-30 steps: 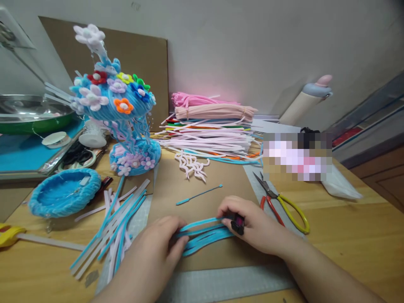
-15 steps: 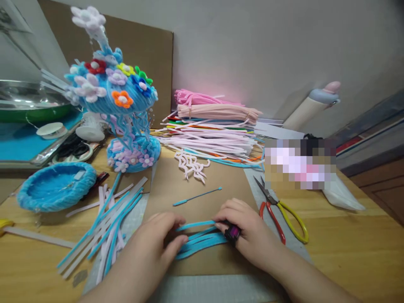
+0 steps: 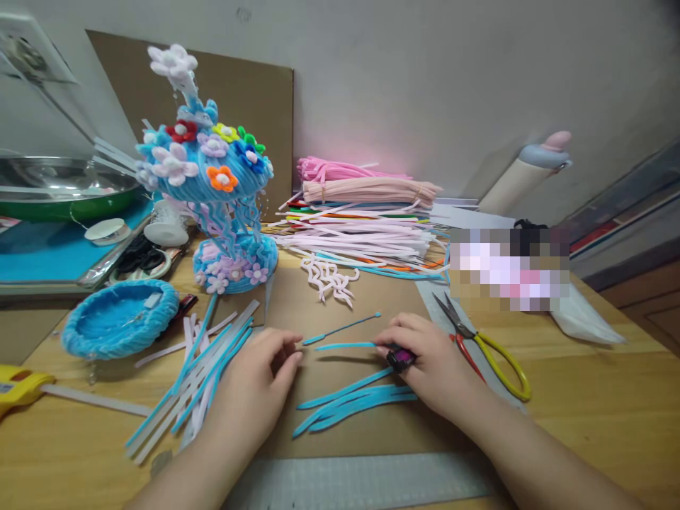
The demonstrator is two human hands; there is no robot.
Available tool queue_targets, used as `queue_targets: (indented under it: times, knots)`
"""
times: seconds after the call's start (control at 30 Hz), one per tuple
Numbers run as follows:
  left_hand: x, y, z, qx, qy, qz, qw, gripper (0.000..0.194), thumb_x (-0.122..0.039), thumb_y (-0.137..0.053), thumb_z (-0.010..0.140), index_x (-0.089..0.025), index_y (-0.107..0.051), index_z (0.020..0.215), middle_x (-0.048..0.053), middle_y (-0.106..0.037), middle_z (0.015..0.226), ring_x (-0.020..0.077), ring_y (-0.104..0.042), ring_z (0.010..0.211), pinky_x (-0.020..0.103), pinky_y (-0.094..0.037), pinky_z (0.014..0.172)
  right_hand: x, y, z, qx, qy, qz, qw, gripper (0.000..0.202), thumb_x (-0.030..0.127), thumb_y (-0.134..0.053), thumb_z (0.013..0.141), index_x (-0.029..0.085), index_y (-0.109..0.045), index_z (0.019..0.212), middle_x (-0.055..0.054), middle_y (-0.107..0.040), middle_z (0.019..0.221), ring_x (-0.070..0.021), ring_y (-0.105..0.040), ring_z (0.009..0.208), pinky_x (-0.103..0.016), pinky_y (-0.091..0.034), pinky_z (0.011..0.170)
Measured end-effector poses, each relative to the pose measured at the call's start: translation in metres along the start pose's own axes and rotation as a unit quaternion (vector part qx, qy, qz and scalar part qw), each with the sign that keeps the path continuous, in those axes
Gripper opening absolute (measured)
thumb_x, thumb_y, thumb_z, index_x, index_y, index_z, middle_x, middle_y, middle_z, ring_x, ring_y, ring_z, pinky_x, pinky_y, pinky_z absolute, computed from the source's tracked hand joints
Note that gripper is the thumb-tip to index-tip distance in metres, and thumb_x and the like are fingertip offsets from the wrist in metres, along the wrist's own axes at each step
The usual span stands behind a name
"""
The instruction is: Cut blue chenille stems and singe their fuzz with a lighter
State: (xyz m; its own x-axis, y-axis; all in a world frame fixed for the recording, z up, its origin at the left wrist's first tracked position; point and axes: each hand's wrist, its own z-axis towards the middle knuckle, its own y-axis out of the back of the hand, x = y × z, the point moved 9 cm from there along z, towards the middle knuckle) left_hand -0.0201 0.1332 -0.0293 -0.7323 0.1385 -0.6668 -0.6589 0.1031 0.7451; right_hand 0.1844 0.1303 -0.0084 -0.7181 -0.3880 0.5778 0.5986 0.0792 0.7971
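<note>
My right hand [image 3: 411, 354] pinches one end of a light-blue pipe cleaner [image 3: 343, 346], which points left above the cardboard. Tucked in the same hand is a small black-and-purple object [image 3: 402, 358], apparently a lighter. My left hand [image 3: 268, 372] hovers near the strip's free end, fingers curled, thumb apart, nothing visible in it. Below lie several more blue pipe cleaners [image 3: 353, 409], their right ends partly under my right hand. Just beyond the held strip rests a blue piece with a bare, thin middle [image 3: 343, 328], fuzzy at both ends.
Red-and-yellow-handled cutters [image 3: 481, 347] lie to the right. Curled white pieces [image 3: 329, 280] and stacked pipe cleaners [image 3: 366, 212] are behind. On the left stand a flowered blue pipe-cleaner ornament [image 3: 207, 170], a blue oval dish [image 3: 120, 319], loose strips [image 3: 196, 382] and a yellow-handled tool [image 3: 21, 388].
My right hand has lifted the blue pipe cleaner away from the others. My left hand has moved left, off the strips. The camera view has shifted slightly.
</note>
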Motion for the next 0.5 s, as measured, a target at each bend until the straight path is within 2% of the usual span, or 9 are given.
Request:
queue_targets:
  times: [0.17, 0.27, 0.5]
  knots:
    - [-0.002, -0.003, 0.004, -0.014, -0.040, 0.034, 0.999, 0.016, -0.021, -0.055, 0.077, -0.021, -0.061, 0.092, 0.004, -0.062, 0.091, 0.0214, -0.055, 0.090, 0.034, -0.042, 0.079, -0.004, -0.010, 0.011, 0.013, -0.015, -0.037, 0.999, 0.030, 0.001, -0.054, 0.070, 0.024, -0.067, 0.085, -0.004, -0.058, 0.085, -0.0197, -0.052, 0.082, -0.031, -0.038, 0.071]
    - [-0.001, -0.006, 0.005, -0.012, -0.039, 0.041, 0.998, 0.016, -0.022, -0.059, 0.075, -0.021, -0.061, 0.092, 0.003, -0.060, 0.090, 0.0209, -0.054, 0.088, 0.033, -0.042, 0.076, -0.001, -0.018, 0.015, 0.019, 0.000, -0.062, 0.998, 0.038, -0.004, -0.051, 0.065, 0.025, -0.067, 0.085, -0.003, -0.058, 0.085, -0.0195, -0.050, 0.082, -0.031, -0.035, 0.071]
    - [-0.001, -0.007, 0.009, -0.016, -0.025, 0.051, 0.998, 0.007, -0.025, -0.058, 0.078, -0.022, -0.060, 0.083, 0.001, -0.058, 0.082, 0.0197, -0.053, 0.082, 0.033, -0.040, 0.072, 0.004, -0.022, 0.016, -0.010, 0.024, -0.106, 0.994, 0.038, -0.002, -0.051, 0.070, 0.026, -0.067, 0.091, -0.004, -0.057, 0.088, -0.0202, -0.047, 0.083, -0.032, -0.031, 0.070]
